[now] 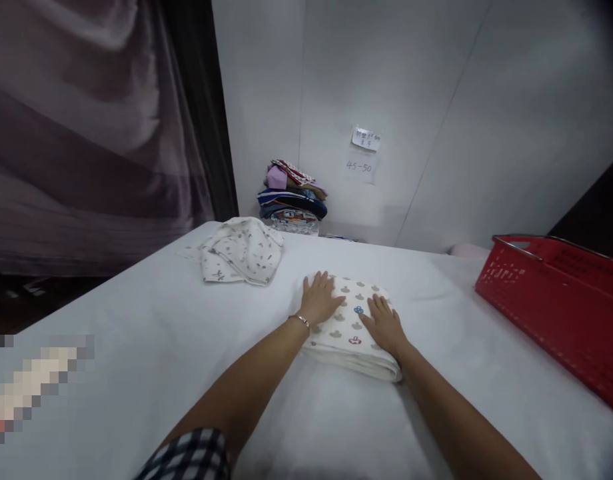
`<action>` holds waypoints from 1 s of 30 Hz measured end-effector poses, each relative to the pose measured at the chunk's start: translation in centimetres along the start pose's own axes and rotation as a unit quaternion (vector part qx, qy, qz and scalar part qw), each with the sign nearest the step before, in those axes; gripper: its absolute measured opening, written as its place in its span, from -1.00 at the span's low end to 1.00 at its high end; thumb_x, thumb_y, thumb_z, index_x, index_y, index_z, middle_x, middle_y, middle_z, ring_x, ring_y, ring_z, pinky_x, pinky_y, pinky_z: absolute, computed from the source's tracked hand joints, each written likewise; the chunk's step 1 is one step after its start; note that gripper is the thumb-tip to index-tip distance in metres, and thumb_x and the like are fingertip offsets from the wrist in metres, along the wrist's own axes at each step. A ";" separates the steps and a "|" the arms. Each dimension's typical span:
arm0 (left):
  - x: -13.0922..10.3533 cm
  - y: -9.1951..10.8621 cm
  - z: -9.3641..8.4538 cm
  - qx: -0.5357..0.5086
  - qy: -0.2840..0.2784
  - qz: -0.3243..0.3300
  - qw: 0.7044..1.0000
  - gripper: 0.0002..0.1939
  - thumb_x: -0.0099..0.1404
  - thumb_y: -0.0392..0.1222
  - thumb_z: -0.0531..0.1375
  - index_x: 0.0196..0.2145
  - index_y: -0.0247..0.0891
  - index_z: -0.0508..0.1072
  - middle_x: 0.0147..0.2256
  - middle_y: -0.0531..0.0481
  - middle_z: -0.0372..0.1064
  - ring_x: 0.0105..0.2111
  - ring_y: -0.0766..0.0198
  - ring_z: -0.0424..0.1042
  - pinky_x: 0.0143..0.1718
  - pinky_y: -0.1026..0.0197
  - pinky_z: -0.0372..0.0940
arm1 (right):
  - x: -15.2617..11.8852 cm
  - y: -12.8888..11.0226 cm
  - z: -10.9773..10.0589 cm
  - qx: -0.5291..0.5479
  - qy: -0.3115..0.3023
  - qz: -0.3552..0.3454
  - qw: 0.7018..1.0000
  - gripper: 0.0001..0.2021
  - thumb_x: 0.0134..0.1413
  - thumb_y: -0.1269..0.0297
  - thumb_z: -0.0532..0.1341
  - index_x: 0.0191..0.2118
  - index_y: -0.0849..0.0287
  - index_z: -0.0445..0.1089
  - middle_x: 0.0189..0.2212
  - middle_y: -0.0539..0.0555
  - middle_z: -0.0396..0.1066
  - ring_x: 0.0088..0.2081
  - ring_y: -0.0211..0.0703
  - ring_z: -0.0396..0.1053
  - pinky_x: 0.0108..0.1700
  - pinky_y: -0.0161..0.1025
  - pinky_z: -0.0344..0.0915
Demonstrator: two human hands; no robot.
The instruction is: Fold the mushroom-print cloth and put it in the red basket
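A white cloth [349,323] with grey, blue and red printed motifs lies folded into a thick square on the white-covered table. Flat on its left side rests my left hand [320,299], fingers spread, a bracelet [301,321] on the wrist. My right hand [385,325] lies on the cloth's right side with its fingers stretched out. Both palms face down and neither hand grips anything. Further back on the left, a crumpled white cloth [242,252] with small dark prints sits on the same surface.
At the right edge stands a red plastic basket [561,300] with a metal handle. Several folded fabrics form a stack [292,199] against the wall behind the table [211,360]. Paper notes [365,140] are stuck to the wall. A mauve curtain [86,133] hangs at left.
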State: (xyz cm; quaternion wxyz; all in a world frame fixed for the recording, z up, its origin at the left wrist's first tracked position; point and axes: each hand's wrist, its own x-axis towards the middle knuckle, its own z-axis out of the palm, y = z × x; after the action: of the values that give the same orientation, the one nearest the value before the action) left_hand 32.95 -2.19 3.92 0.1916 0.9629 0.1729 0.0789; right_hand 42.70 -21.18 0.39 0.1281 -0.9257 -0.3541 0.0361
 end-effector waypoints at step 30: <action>1.3 -5.4 -2.0 -0.417 -0.102 -0.300 0.852 -0.61 -0.04 -0.02 0.31 -0.34 -0.40 0.45 -0.32 -0.27 0.49 -0.32 0.03 0.48 -0.39 0.16 0.36 | 0.3 3.4 -2.8 0.686 -0.156 0.235 0.671 -0.57 0.02 0.13 0.25 -0.04 0.32 0.31 -0.19 0.26 0.47 -0.21 -0.03 0.46 -0.11 -0.12 0.39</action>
State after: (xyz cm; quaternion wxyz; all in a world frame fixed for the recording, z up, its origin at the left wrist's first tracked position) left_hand 32.09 3.62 3.74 0.6064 0.6961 0.3840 -0.0168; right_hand 45.59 -23.96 2.18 0.6571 -0.6107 -0.0154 0.4416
